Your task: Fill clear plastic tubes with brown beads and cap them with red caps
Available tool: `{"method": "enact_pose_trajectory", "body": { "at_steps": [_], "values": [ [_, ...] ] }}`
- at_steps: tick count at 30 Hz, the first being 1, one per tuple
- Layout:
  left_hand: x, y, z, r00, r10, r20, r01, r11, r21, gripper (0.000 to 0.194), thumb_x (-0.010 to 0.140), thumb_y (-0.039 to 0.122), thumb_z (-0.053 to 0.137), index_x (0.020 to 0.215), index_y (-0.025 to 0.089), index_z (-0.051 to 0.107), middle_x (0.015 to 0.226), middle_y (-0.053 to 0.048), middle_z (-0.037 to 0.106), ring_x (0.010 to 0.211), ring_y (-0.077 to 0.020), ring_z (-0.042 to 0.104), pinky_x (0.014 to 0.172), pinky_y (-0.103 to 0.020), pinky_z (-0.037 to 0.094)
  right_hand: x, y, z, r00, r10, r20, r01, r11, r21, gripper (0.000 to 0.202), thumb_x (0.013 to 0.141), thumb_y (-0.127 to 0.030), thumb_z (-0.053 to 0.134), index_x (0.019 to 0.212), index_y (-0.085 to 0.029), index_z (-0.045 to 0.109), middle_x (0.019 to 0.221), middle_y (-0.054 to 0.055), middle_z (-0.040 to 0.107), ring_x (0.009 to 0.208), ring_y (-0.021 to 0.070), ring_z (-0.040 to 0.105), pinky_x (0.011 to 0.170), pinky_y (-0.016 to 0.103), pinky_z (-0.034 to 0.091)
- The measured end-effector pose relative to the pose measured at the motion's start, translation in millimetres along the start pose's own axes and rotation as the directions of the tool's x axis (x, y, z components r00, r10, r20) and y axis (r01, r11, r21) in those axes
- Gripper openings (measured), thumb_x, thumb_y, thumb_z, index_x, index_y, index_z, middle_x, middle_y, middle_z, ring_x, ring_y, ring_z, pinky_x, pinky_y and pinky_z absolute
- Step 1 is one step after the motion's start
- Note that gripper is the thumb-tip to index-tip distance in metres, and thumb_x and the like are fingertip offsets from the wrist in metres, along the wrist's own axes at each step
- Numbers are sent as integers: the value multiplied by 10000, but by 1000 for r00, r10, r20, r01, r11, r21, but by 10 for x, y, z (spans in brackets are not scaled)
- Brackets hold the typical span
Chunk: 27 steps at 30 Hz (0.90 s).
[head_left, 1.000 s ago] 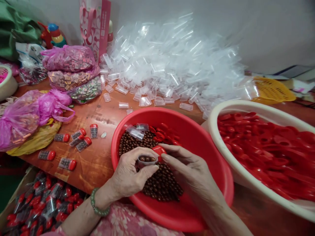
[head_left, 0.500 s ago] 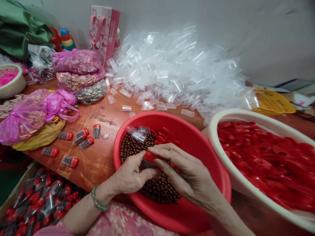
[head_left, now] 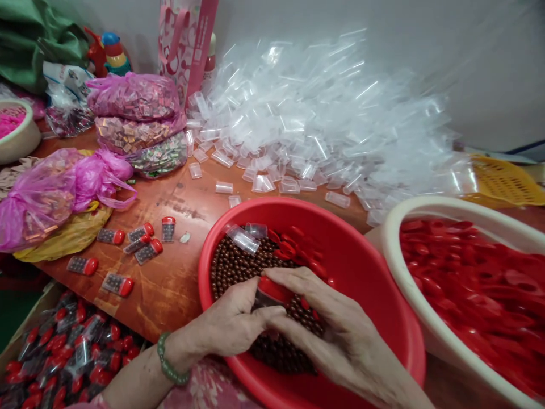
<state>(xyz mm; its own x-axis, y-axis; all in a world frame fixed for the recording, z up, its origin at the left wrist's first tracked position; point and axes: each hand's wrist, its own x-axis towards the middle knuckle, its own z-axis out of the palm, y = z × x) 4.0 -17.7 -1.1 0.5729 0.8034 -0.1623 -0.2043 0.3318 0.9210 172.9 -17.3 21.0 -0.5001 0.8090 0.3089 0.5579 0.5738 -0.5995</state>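
Observation:
Over the red basin [head_left: 370, 301], my left hand [head_left: 232, 321] is closed around a small clear container with a red cap [head_left: 275, 289]. My right hand [head_left: 327, 321] curves over the same container, its fingers at the cap and its thumb near my left thumb. Much of the container is hidden by the fingers. Dark brown beads [head_left: 232, 267] lie in the basin below, along with loose red caps [head_left: 298, 247] and a clear empty tube [head_left: 243, 238] resting on the beads.
A white basin [head_left: 394, 238] of red caps stands at the right. Clear tubes [head_left: 298, 125] are heaped along the wall. Several filled containers [head_left: 118, 284] lie on the table, and more fill a box [head_left: 63, 346] below. Pink bags [head_left: 136, 102] sit at the back left.
The view has shifted slightly, so the basins appear farther right. Both hands stay on the container; the right hand's fingers now lie farther along the red cap.

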Motion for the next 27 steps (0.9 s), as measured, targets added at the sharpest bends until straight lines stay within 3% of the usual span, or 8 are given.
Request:
{"method": "enact_pose_trajectory", "body": {
  "at_steps": [2,4,10,16,20,24,27],
  "values": [
    [19,-7,1,997,-82,-7,81,994,-72,367,822,511,592,780,152,529,688,15,492,609,-96,457,589,-225,401,-29,5,30,999,-4,33,6,997,-71,549,852,-453,620,1301,-195,441,1122,137,644,1040,264,624,835,365,556],
    [38,-20,2,989,-151,3,150,978,-148,444,773,586,616,784,157,500,674,11,504,574,-94,473,523,-212,373,-42,5,79,999,-21,32,25,991,-134,637,832,-486,625,1321,-145,400,1114,170,626,1024,287,614,816,399,555],
    [72,-58,6,984,-176,-20,163,945,-283,506,703,590,702,853,141,524,718,5,533,616,-84,496,601,-217,422,8,3,228,990,-120,-75,94,952,-292,561,815,-227,533,1340,-112,371,1028,175,625,917,290,615,738,439,536],
    [49,-60,-13,985,-174,-3,164,932,-322,493,672,562,750,790,126,551,682,10,551,589,-73,513,587,-198,430,49,-4,240,967,-237,-96,185,906,-380,629,797,-249,544,1368,-71,348,974,177,648,880,295,627,742,437,514],
    [38,-58,-44,984,-178,9,169,914,-368,489,652,547,773,823,121,605,640,10,584,547,-78,544,536,-186,434,60,-28,237,971,-233,-54,191,891,-411,617,822,-288,522,1373,-89,326,971,169,662,861,291,635,733,427,489],
    [62,-100,0,952,-306,-19,267,858,-440,627,675,714,624,682,87,634,506,-30,575,462,-119,563,473,-224,461,18,-56,254,983,-182,-16,149,847,-510,617,829,-366,530,1332,-51,361,987,205,658,879,315,622,760,453,465],
    [55,-156,144,903,-412,-124,318,833,-452,734,695,809,474,555,98,589,408,-26,516,374,-126,526,402,-232,439,-71,-68,265,975,-219,-35,181,875,-449,593,803,-288,539,1316,-36,381,962,193,653,857,295,614,731,432,479]
  ]
}}
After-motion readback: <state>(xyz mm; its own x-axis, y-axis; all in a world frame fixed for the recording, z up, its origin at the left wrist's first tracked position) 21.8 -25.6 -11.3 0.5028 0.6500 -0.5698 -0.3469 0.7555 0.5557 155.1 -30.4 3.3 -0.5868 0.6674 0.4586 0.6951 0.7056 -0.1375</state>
